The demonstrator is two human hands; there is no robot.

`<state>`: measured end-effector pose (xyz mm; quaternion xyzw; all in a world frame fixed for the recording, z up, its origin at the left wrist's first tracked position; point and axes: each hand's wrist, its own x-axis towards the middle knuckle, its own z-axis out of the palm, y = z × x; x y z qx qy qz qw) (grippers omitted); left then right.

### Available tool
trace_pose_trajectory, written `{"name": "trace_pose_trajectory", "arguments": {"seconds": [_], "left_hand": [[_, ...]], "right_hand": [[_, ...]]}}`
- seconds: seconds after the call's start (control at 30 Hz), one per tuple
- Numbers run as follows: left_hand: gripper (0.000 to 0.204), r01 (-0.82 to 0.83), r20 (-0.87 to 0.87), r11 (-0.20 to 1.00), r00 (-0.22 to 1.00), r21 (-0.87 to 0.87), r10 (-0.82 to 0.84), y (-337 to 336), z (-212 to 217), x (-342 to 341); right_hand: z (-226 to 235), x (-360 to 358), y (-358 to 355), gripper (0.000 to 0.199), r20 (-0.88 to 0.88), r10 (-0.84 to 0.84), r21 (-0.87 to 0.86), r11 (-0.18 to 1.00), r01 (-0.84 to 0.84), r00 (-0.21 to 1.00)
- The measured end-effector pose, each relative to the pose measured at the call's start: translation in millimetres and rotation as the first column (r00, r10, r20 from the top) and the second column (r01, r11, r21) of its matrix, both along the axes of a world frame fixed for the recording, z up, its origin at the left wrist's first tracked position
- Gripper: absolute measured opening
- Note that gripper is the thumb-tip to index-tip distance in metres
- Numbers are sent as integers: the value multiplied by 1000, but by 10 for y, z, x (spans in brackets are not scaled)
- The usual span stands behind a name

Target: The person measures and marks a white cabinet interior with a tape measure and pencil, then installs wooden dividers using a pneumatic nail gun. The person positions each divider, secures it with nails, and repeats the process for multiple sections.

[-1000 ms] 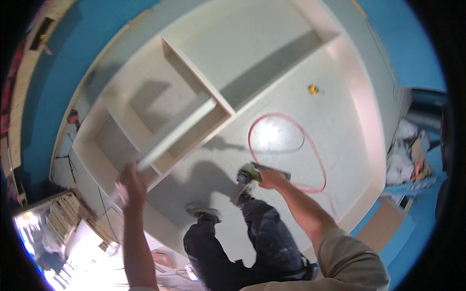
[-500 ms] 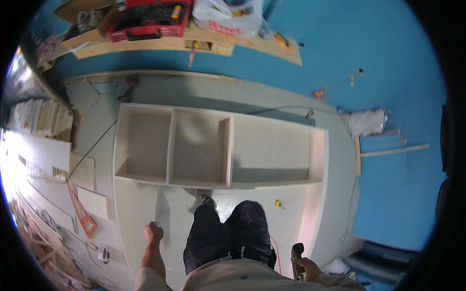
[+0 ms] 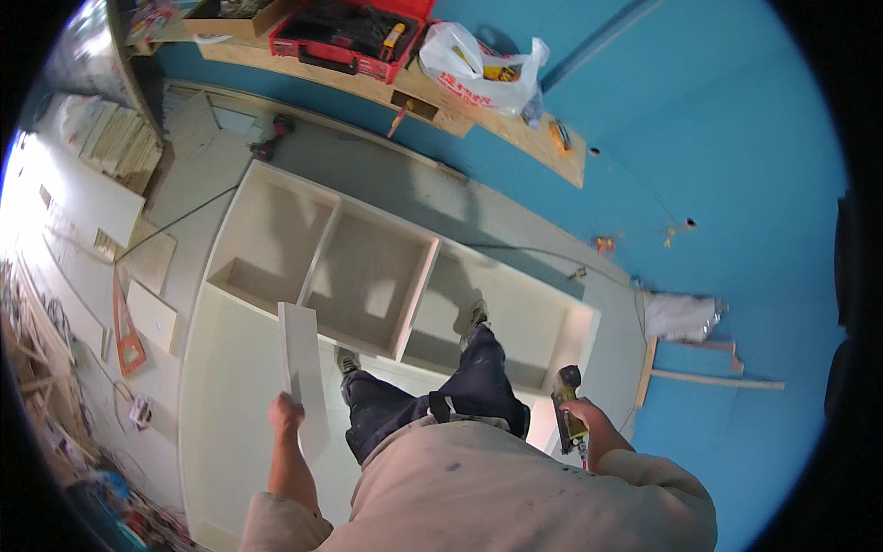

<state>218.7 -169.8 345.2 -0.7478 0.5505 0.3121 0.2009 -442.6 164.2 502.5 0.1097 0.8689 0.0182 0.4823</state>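
Observation:
A long white board (image 3: pixel 308 377) is gripped at its left edge by my left hand (image 3: pixel 286 413), its far end reaching over the cabinet's front left compartments. My right hand (image 3: pixel 587 419) is closed around a nail gun (image 3: pixel 567 405) with a dark top, held low at my right side; a hose fitting shows below it. Under me lies a large white cabinet carcass (image 3: pixel 324 241), with three compartments along its far side and an open bay nearer me. One of my feet is inside the right far compartment, the other near the middle divider.
A wooden shelf (image 3: pixel 441 118) along the blue wall carries a red tool case (image 3: pixel 317 57) and a white plastic bag (image 3: pixel 478 74). A cordless drill (image 3: pixel 272 136) lies beyond the cabinet. An orange-handled saw (image 3: pixel 127 336) and board offcuts (image 3: pixel 152 315) lie at left, with a cable crossing the floor.
My view has turned and moved forward. One foot has stepped over into the right far compartment. The white board has risen in my left hand; the nail gun has come up with my right.

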Motion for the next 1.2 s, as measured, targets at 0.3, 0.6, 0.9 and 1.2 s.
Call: {"name": "trace_pose_trajectory", "arguments": {"seconds": [0.3, 0.6, 0.9, 1.2], "left_hand": [[25, -292, 93, 928, 943, -233, 320, 1352, 405, -1552], [33, -564, 192, 825, 815, 43, 547, 2651, 749, -3107], [37, -815, 156, 550, 576, 180, 802, 3473, 346, -4286], [38, -853, -1, 485, 494, 191, 869, 2961, 67, -4561]], "right_hand": [[-987, -2535, -1517, 39, 79, 800, -57, 599, -798, 595], [-175, -2513, -3731, 42, 81, 984, -230, 172, -958, 158], [341, -1283, -5122, 53, -206, 973, -315, -163, -935, -100], [1333, -62, -5624, 37, -208, 971, -550, -214, -808, -116]]}}
